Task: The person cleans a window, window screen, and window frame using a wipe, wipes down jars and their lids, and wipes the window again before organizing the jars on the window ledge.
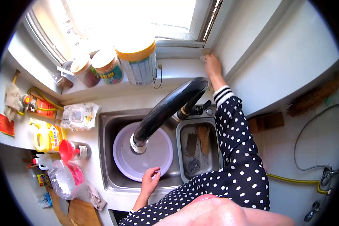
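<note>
My right hand [213, 65] reaches to the far right corner of the windowsill [180, 67]. Its fingers are closed on a small whitish cloth-like piece [203, 58], mostly hidden by the hand. My left hand [150, 181] hovers at the near rim of a lilac basin [169, 152], fingers loosely bent and apart, with nothing seen in them. Whether it touches the rim I cannot tell. The basin sits in the large sink bowl [108, 165] and holds what looks like water. Above the basin hangs the black faucet [173, 105].
A smaller sink compartment [181, 132] holds a brush-like piece [203, 139], a dark flat block and a scourer [193, 165]. Along the sill stand a large tub [139, 66] and two jars. Left of the sink are a wipes pack [80, 116], yellow jug [45, 135] and red-topped jar [73, 150].
</note>
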The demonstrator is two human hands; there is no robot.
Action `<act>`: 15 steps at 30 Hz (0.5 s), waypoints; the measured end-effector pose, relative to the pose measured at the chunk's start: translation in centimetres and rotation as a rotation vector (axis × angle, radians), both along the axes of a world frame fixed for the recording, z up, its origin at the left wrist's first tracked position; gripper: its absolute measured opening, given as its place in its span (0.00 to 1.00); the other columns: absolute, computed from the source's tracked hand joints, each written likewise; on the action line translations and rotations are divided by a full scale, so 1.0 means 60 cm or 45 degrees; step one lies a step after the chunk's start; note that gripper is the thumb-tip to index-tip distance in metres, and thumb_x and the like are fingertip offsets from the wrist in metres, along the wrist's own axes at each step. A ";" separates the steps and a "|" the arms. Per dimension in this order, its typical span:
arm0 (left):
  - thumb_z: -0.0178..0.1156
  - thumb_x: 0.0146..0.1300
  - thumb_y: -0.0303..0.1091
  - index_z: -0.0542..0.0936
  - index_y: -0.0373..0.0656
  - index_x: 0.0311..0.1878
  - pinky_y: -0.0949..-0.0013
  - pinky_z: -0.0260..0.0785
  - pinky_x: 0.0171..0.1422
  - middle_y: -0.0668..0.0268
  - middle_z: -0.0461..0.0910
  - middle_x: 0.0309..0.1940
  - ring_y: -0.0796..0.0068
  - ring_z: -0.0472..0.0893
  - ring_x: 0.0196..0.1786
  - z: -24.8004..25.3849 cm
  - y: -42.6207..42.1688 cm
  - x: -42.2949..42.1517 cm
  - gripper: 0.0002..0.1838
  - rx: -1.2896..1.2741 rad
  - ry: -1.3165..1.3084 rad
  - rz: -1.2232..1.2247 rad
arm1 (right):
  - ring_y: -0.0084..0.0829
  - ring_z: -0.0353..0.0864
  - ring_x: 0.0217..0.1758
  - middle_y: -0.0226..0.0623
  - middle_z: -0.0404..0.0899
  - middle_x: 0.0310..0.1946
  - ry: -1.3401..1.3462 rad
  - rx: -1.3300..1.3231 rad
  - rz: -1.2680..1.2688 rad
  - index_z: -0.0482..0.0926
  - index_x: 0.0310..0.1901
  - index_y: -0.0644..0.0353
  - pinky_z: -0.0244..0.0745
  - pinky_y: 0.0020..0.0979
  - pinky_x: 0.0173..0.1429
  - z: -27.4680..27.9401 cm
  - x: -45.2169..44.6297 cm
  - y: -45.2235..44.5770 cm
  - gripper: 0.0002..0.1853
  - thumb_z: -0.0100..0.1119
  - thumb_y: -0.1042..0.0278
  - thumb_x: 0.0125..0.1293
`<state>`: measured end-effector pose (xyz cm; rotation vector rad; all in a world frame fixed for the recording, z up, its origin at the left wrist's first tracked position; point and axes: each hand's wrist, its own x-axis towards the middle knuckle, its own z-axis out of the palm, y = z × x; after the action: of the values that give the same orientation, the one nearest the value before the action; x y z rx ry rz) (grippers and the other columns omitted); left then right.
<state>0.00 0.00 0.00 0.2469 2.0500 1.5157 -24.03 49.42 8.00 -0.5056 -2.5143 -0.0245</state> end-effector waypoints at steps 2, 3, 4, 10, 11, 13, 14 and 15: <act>0.58 0.58 0.29 0.78 0.38 0.46 0.71 0.70 0.49 0.59 0.78 0.41 0.69 0.80 0.42 -0.025 -0.007 0.004 0.13 -0.027 0.026 0.000 | 0.45 0.77 0.39 0.40 0.73 0.38 0.221 -0.001 0.092 0.73 0.40 0.55 0.74 0.42 0.41 0.075 0.012 -0.041 0.10 0.55 0.72 0.55; 0.58 0.58 0.29 0.78 0.38 0.46 0.70 0.70 0.49 0.59 0.78 0.41 0.69 0.80 0.42 -0.024 -0.027 -0.058 0.13 -0.075 0.151 -0.006 | 0.44 0.77 0.38 0.39 0.73 0.36 0.531 0.070 0.107 0.73 0.40 0.55 0.74 0.42 0.39 0.156 -0.025 -0.063 0.10 0.55 0.72 0.55; 0.58 0.58 0.29 0.78 0.38 0.46 0.70 0.70 0.49 0.59 0.78 0.41 0.69 0.80 0.41 -0.019 -0.037 -0.023 0.13 -0.111 0.098 -0.013 | 0.43 0.76 0.36 0.39 0.73 0.35 0.664 0.146 0.127 0.73 0.39 0.55 0.74 0.42 0.38 0.199 -0.009 -0.071 0.10 0.55 0.73 0.54; 0.57 0.59 0.28 0.77 0.36 0.47 0.71 0.71 0.47 0.59 0.79 0.41 0.70 0.80 0.42 -0.009 -0.013 -0.010 0.13 -0.018 0.057 0.063 | 0.43 0.76 0.37 0.39 0.74 0.35 0.934 0.346 0.123 0.74 0.37 0.56 0.74 0.39 0.39 0.339 -0.053 -0.015 0.08 0.56 0.73 0.54; 0.57 0.59 0.28 0.77 0.36 0.47 0.71 0.71 0.47 0.59 0.79 0.41 0.70 0.80 0.42 -0.007 -0.012 -0.009 0.13 -0.024 0.047 0.045 | 0.44 0.77 0.37 0.40 0.73 0.36 0.913 0.335 0.092 0.73 0.38 0.55 0.75 0.40 0.39 0.314 -0.059 -0.013 0.09 0.56 0.73 0.54; 0.57 0.59 0.28 0.77 0.36 0.47 0.72 0.71 0.47 0.59 0.78 0.41 0.70 0.80 0.42 -0.005 -0.005 -0.005 0.13 -0.019 0.030 0.011 | 0.45 0.76 0.40 0.41 0.73 0.38 0.726 0.279 -0.002 0.74 0.39 0.56 0.75 0.41 0.42 0.235 -0.055 -0.018 0.10 0.56 0.74 0.54; 0.57 0.59 0.28 0.77 0.36 0.47 0.72 0.71 0.47 0.59 0.78 0.41 0.70 0.80 0.42 -0.004 -0.006 0.001 0.13 -0.006 0.016 0.004 | 0.46 0.76 0.42 0.43 0.73 0.39 0.640 0.218 -0.006 0.74 0.40 0.56 0.74 0.41 0.43 0.185 -0.045 -0.018 0.10 0.55 0.73 0.55; 0.57 0.59 0.28 0.77 0.36 0.47 0.72 0.71 0.47 0.59 0.78 0.41 0.70 0.80 0.42 0.000 -0.008 0.003 0.13 -0.010 0.019 0.003 | 0.47 0.76 0.43 0.44 0.73 0.40 0.561 0.158 -0.010 0.74 0.40 0.57 0.74 0.41 0.45 0.130 -0.038 -0.013 0.10 0.55 0.73 0.55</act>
<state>0.20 -0.46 -0.03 0.2539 2.0681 1.5115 -26.32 48.66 15.79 -0.4177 -2.0659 -0.0645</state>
